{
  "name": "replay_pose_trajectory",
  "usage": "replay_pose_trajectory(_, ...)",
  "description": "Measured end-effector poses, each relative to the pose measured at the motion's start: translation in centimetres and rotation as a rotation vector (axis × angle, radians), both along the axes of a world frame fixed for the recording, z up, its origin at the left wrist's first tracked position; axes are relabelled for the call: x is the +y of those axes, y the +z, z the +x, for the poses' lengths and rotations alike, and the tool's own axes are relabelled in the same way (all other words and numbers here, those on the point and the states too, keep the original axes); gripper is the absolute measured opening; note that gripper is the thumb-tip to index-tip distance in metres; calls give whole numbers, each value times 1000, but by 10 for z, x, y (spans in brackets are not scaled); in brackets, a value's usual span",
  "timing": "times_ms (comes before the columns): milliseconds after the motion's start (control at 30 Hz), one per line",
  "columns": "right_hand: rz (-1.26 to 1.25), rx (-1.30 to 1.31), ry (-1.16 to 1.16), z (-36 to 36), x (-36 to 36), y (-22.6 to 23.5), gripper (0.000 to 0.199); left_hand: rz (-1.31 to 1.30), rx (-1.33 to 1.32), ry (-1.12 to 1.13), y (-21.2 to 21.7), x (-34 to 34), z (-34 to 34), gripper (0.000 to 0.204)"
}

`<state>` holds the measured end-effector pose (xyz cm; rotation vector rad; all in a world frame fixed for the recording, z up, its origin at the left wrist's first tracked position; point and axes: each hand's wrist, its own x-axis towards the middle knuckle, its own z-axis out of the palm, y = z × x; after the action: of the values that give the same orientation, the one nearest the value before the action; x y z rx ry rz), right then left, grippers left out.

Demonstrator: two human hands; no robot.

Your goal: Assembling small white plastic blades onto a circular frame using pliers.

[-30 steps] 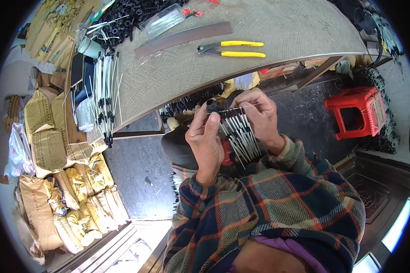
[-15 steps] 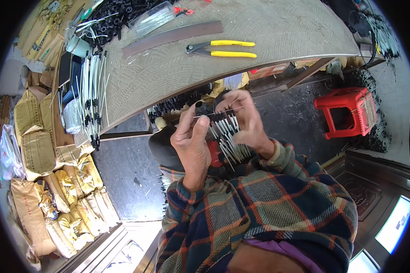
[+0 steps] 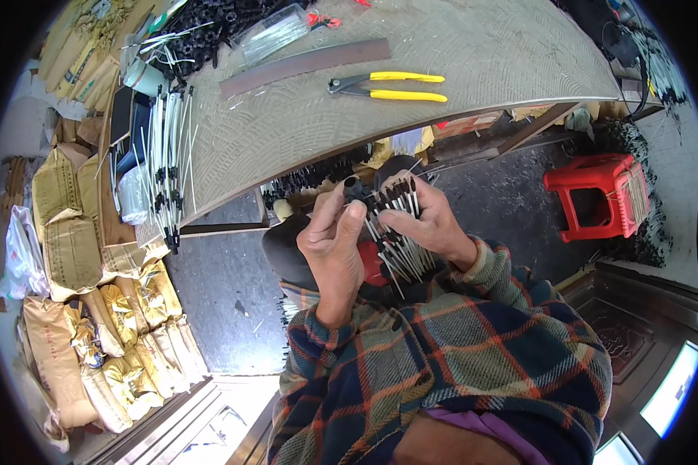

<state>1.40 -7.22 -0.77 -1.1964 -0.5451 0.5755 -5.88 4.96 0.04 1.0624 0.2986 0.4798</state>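
Over my lap, my left hand (image 3: 329, 240) is closed, its thumb and fingers pinching a short black tubular plastic piece (image 3: 353, 187). Close on its right, my right hand (image 3: 434, 225) is curled with the thumb lying across several thin white rods (image 3: 408, 203) with dark tips. They appear gripped between thumb and fingers, though the fingertips are partly hidden. Finer strands stick out past the fingers. Below both hands, more white rods (image 3: 407, 260) fan out over my lap, beside something red (image 3: 372, 263).
On the worktable (image 3: 302, 116) lie yellow-handled pliers (image 3: 388, 85), a brown curved strip (image 3: 306, 66), a clear box (image 3: 271, 35) of thin rods and a black parts pile (image 3: 217, 27). Rod bundles (image 3: 167, 163) overhang its left edge. A red stool (image 3: 597, 198) stands right; brown packages (image 3: 70, 248) lie left.
My right hand has come down from its raised, spread pose onto the white rods. A thin rod that stretched between both hands no longer shows there. My left hand keeps its pinch.
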Motion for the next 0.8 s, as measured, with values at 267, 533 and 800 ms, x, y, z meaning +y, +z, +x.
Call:
replay_pose_trajectory(267, 10, -20, 40, 1, 1, -4, 23, 416, -13, 75, -2, -1, -3, 28)
replay_pose_trajectory(533, -10, -176, 46, -3, 0, -4, 33, 75, -32, -86, -3, 9, -6, 29)
replay_pose_trajectory(800, -44, -81, 170, 3, -5, -5, 15, 20, -48, -184, -14, 20, -13, 40)
